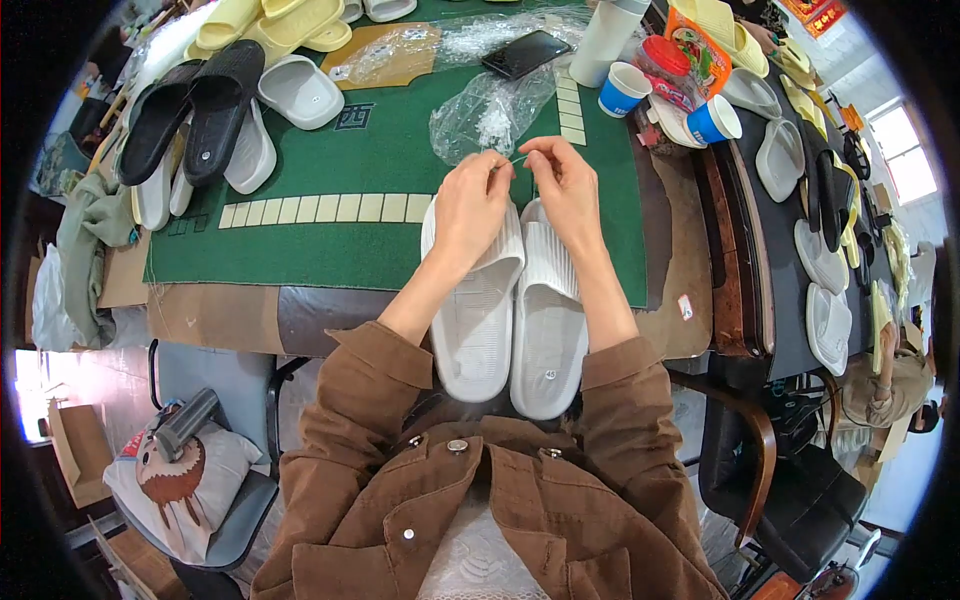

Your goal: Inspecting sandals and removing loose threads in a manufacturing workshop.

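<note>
A pair of light grey slide sandals [470, 335] lies side by side at the table's near edge, toes away from me, under my hands. Over the left sandal's strap, my left hand [472, 208] pinches one end of a thin pale cord [518, 159]. Its other end is between the closed fingertips of my right hand [567, 190], above the right sandal. The cord is very fine, and the fingers hide its ends. Just beyond my hands lies a clear plastic bag [480, 112] with small white pieces in it.
Black slides [222, 110], grey slides [300, 92] and yellow slides [290, 30] pile up at the far left. A phone [527, 53], a white bottle [607, 40] and blue paper cups [625, 90] stand or lie beyond the bag. More sandals line the right-hand table [790, 330]. Chairs flank me.
</note>
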A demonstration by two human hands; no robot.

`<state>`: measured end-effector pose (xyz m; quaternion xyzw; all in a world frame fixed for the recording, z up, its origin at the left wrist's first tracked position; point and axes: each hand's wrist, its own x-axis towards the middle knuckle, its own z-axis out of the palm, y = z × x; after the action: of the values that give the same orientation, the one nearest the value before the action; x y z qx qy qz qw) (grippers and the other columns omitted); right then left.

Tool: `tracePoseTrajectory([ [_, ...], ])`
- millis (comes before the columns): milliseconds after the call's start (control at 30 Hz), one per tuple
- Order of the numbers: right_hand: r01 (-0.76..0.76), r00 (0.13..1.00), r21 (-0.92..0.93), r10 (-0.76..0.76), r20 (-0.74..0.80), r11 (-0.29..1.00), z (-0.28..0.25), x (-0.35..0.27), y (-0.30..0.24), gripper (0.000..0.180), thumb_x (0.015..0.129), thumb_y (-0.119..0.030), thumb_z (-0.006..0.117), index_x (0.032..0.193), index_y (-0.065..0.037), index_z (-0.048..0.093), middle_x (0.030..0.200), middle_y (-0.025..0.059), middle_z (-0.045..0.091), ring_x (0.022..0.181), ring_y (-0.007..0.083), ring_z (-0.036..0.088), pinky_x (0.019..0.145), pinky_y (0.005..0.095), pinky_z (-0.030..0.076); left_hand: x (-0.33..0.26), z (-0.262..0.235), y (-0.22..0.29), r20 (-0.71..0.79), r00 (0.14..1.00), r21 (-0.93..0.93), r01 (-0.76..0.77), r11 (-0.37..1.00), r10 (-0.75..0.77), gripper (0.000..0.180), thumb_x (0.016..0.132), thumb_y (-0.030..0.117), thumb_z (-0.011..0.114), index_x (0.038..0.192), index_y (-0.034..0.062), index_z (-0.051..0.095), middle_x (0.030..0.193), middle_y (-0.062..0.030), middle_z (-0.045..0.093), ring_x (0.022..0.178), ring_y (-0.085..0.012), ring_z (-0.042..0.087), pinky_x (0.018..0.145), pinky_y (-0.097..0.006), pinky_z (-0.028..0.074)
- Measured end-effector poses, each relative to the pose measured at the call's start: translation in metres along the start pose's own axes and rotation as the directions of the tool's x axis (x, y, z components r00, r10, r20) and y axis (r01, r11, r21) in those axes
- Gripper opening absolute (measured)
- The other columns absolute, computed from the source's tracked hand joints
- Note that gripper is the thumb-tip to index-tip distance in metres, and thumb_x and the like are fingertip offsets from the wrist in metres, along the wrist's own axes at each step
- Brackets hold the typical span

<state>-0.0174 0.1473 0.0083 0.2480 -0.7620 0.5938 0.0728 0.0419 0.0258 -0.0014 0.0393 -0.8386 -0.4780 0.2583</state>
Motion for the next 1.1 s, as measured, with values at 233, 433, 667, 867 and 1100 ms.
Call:
tracePoseTrajectory([
  [233,0.000,0.991,-0.166,0.022,0.132,0.986,0.001,-0.001,0.000,0.007,0.085,-0.005,0.054,0.085,-0.001,0.060,0.079,0.0120,0.061,0.068,0.0233,0.058,0.061,0.0342,0.046,-0.004,-0.001,0.000,0.022,0.999,0.139,0.022,0.990,-0.025,0.013,0.088,0.013,0.054,0.086,0.0035,0.062,0.084,-0.0132,0.055,0.080,-0.0334,0.058,0.068,-0.043,0.044],
  [433,-0.096,0.993,-0.322,0.066,-0.103,0.942,-0.005,-0.001,0.011,0.008,0.084,-0.009,0.056,0.089,-0.007,0.063,0.090,0.0108,0.060,0.083,0.0295,0.061,0.070,0.0399,0.048,-0.003,-0.002,0.001,0.049,0.998,0.135,0.035,0.990,-0.042,0.012,0.088,0.011,0.053,0.086,0.0023,0.060,0.085,-0.0134,0.055,0.082,-0.0338,0.058,0.070,-0.044,0.045],
  [667,0.219,0.974,-0.475,-0.223,0.048,0.852,0.004,-0.010,-0.008,0.011,0.079,-0.013,0.062,0.089,-0.013,0.067,0.087,0.0067,0.061,0.071,0.0300,0.063,0.061,0.0404,0.050,-0.001,0.001,-0.006,0.045,0.997,0.294,-0.080,0.953,0.070,0.013,0.089,0.010,0.051,0.091,-0.0015,0.057,0.089,-0.0185,0.056,0.086,-0.0371,0.057,0.075,-0.047,0.046],
  [867,0.226,0.972,-0.538,-0.155,0.175,0.812,0.004,-0.010,0.001,0.007,0.084,-0.015,0.061,0.088,-0.011,0.065,0.084,0.0047,0.063,0.071,0.0279,0.063,0.062,0.0380,0.048,0.001,-0.002,-0.010,0.085,0.996,0.218,-0.048,0.975,0.030,0.014,0.090,0.010,0.049,0.089,-0.0018,0.056,0.090,-0.0192,0.056,0.086,-0.0391,0.057,0.075,-0.047,0.045],
  [1100,-0.021,0.995,-0.496,-0.030,-0.095,0.868,0.000,-0.007,0.000,0.008,0.087,-0.013,0.057,0.089,-0.008,0.062,0.086,0.0102,0.062,0.079,0.0295,0.062,0.064,0.0391,0.048,0.001,-0.004,-0.011,0.088,0.996,0.153,-0.034,0.988,0.020,0.012,0.089,0.009,0.048,0.088,-0.0014,0.054,0.088,-0.0179,0.057,0.085,-0.0384,0.057,0.074,-0.047,0.045],
])
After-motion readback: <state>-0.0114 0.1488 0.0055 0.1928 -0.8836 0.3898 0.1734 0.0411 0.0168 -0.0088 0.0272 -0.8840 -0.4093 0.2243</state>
